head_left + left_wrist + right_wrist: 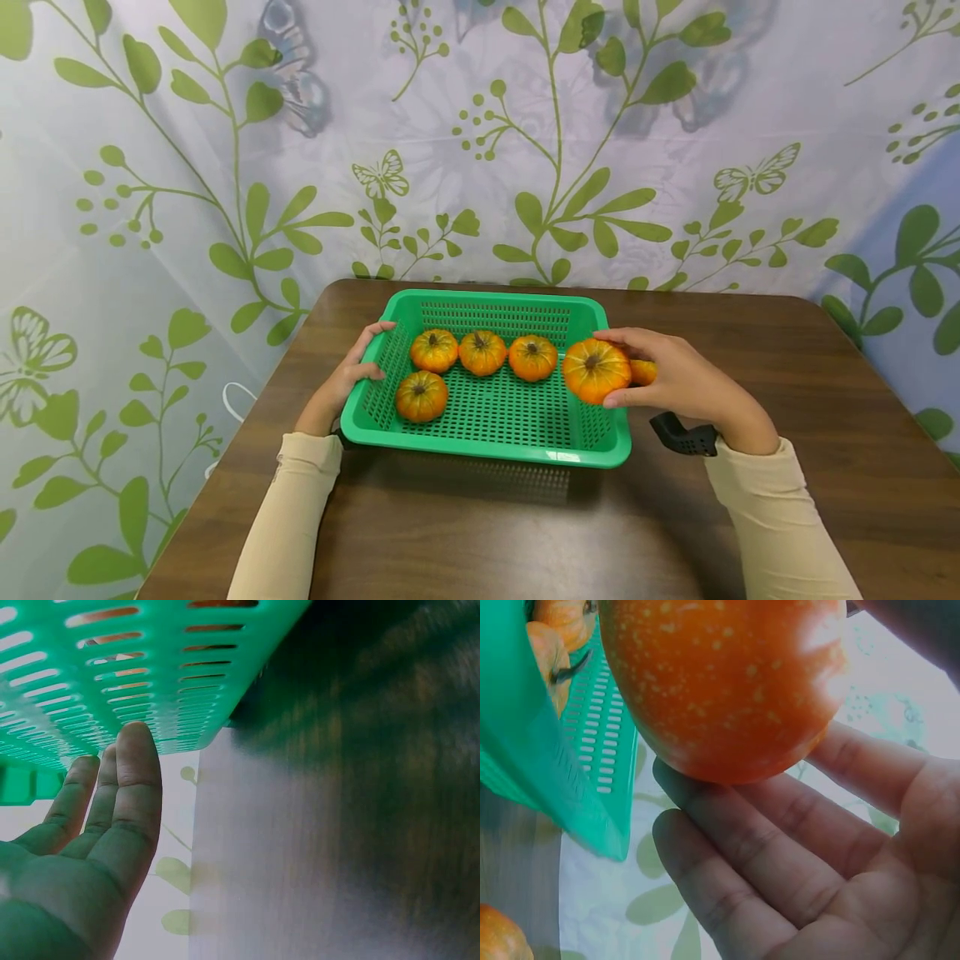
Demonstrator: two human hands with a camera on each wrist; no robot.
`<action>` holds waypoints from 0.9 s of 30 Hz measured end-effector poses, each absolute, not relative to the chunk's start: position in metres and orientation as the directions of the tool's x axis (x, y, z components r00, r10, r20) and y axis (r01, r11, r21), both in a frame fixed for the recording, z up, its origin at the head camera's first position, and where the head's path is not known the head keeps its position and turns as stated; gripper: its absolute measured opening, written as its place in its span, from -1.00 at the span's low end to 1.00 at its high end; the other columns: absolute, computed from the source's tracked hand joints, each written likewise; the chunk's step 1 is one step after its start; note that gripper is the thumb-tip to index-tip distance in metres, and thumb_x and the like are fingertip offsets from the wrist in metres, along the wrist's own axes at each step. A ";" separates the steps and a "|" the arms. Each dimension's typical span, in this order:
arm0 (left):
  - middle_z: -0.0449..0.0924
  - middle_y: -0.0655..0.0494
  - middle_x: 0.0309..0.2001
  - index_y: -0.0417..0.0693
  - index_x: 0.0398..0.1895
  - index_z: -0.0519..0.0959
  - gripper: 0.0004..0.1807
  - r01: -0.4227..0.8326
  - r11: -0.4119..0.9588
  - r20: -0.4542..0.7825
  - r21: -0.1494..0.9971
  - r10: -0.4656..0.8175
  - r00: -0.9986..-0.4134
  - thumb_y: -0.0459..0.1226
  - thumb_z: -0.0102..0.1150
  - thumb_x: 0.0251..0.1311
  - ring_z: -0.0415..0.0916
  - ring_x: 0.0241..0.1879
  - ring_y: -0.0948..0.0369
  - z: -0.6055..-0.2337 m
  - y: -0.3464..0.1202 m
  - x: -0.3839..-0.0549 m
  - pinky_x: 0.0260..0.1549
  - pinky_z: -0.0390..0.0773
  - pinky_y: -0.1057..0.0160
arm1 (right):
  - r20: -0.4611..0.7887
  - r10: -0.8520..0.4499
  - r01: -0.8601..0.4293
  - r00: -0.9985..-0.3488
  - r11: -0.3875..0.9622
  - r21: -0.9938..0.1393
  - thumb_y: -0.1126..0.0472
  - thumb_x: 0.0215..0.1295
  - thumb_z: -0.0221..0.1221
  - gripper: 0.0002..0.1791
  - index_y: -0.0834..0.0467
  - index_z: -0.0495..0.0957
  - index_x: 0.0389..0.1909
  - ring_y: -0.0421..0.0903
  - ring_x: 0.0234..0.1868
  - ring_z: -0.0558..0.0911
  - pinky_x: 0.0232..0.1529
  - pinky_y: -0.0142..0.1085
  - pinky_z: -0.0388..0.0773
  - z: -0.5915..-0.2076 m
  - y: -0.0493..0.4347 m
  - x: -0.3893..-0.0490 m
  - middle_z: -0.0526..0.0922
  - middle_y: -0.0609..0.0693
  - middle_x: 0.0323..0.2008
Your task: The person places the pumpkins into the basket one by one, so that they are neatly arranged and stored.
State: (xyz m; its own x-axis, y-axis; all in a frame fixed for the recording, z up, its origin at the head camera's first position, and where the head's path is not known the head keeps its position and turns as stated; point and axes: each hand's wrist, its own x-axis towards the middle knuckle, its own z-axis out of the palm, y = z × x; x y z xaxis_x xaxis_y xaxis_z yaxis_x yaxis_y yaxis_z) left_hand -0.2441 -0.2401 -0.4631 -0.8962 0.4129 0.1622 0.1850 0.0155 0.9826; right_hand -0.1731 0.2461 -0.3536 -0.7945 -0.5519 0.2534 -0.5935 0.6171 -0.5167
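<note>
A small orange pumpkin (596, 371) is in my right hand (678, 377), pinched between thumb and fingers above the right end of a green plastic basket (487, 452). The right wrist view shows the underside of this pumpkin (727, 690) close up, the fingers extended beneath it. My left hand (351, 379) grips the basket's left rim; in the left wrist view, its fingers (136, 780) lie along the slotted outer wall (165, 690). Inside the basket sit several similar pumpkins (482, 353), a row along the back and one at front left (422, 397).
Another orange pumpkin (643, 372) shows partly behind my right hand, right of the basket. The basket stands on a dark brown wooden table (480, 533). Behind rises a cloth with leaf and butterfly prints (465, 167). A white cable (238, 402) hangs by the table's left edge.
</note>
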 end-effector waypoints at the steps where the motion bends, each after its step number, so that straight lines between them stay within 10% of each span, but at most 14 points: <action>1: -0.02 -0.36 0.60 -0.17 0.60 0.08 -0.13 0.186 0.016 0.163 0.982 0.413 -0.896 -0.48 -0.06 0.11 0.26 0.30 -0.22 -0.463 -0.240 -0.244 0.00 0.59 0.17 | 0.249 -0.562 -0.600 -0.789 0.616 -0.510 0.09 0.12 0.63 -0.10 0.28 0.50 0.46 0.11 0.14 0.72 0.10 0.13 0.67 -0.353 0.245 -0.174 0.67 0.19 0.27; 27: -0.01 -0.33 0.58 -0.19 0.62 0.04 -0.10 0.175 0.009 0.155 0.984 0.422 -0.893 -0.45 -0.06 0.10 0.30 0.24 -0.16 -0.464 -0.240 -0.244 -0.04 0.61 0.15 | 0.112 -0.747 -0.660 -0.655 0.493 -0.567 0.08 0.22 0.58 -0.16 0.33 0.50 0.45 0.10 0.15 0.65 0.18 0.19 0.60 -0.348 0.194 -0.203 0.61 0.20 0.32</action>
